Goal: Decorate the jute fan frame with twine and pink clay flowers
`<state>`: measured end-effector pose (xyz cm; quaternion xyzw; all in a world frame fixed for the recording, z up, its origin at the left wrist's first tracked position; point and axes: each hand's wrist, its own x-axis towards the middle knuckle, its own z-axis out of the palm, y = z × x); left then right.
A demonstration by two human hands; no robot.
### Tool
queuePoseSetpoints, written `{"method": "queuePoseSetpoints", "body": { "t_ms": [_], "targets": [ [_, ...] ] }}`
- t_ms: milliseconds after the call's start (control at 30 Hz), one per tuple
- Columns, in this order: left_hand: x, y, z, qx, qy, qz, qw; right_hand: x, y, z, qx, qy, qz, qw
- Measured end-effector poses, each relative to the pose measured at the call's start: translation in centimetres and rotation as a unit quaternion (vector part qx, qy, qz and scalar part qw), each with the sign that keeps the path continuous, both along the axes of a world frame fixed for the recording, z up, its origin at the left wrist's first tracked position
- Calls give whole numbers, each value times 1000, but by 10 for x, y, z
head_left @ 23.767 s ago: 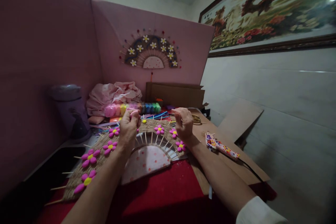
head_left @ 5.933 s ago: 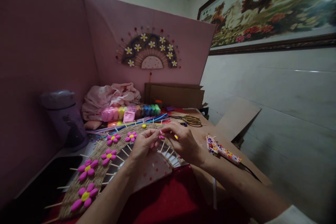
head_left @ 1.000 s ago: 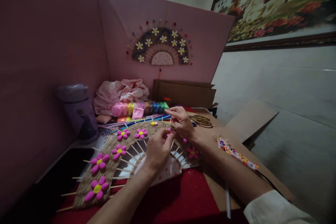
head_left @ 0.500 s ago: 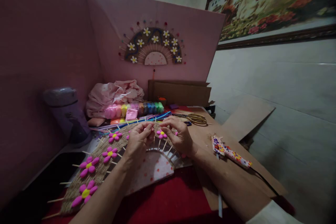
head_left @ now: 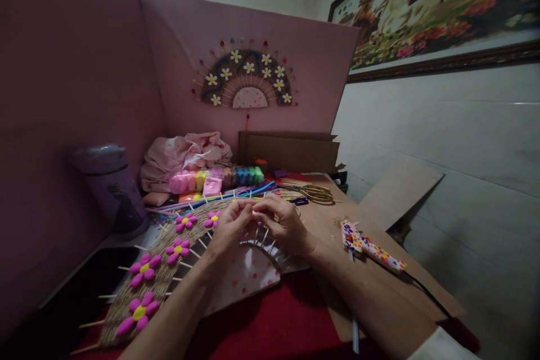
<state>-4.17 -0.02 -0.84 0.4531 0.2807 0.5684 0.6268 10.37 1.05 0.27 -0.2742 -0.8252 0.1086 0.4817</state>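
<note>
My left hand (head_left: 232, 225) and my right hand (head_left: 284, 224) meet fingertip to fingertip over a fan-shaped craft, both pinched closed. A small pinkish piece (head_left: 254, 212) shows between the fingertips, too small to tell its kind. Below lies the fan (head_left: 162, 236), a band of coiled twine over wooden sticks that poke out past its edge. Pink clay flowers with yellow centres, such as this flower (head_left: 138, 311), sit on the band. Its inner half-round (head_left: 248, 275) is pale with red dots. My hands hide part of the band and some flowers.
Behind the fan lie a pack of coloured clay (head_left: 219, 178), pink cloth (head_left: 185, 157) and scissors (head_left: 316, 193). A flower-patterned glue gun (head_left: 371, 247) rests on cardboard at right, its cord trailing forward. A purple tumbler (head_left: 112, 191) stands left. A finished fan (head_left: 248, 76) hangs on the pink panel.
My hands have come together, left hand moving right, so their fingertips now touch. Before, a small gap separated them. The whole view has shifted slightly downward.
</note>
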Motion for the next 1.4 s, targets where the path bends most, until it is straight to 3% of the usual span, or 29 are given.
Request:
{"method": "queuePoseSetpoints", "body": {
  "t_ms": [100, 200, 333, 600, 833, 1067, 1400],
  "targets": [
    [-1, 1, -1, 25, 39, -20, 999, 1, 0, -1, 34, -12, -20, 999],
    [-2, 1, -2, 26, 33, 6, 999, 2, 0, -2, 54, -18, -21, 998],
    [-2, 0, -1, 3, 8, 52, 999, 2, 1, -3, 24, -7, -10, 1000],
    [1, -5, 4, -26, 5, 26, 999, 2, 3, -4, 0, 30, 15, 999],
    [3, -5, 3, -28, -25, 67, 997, 1, 3, -1, -90, 107, 10, 990],
    [3, -4, 3, -50, -48, 5, 998, -4, 7, -9, -227, 204, 93, 948],
    [3, -5, 7, -58, -54, 29, 996, -4, 3, -4, -162, 164, 58, 971]
  ]
}}
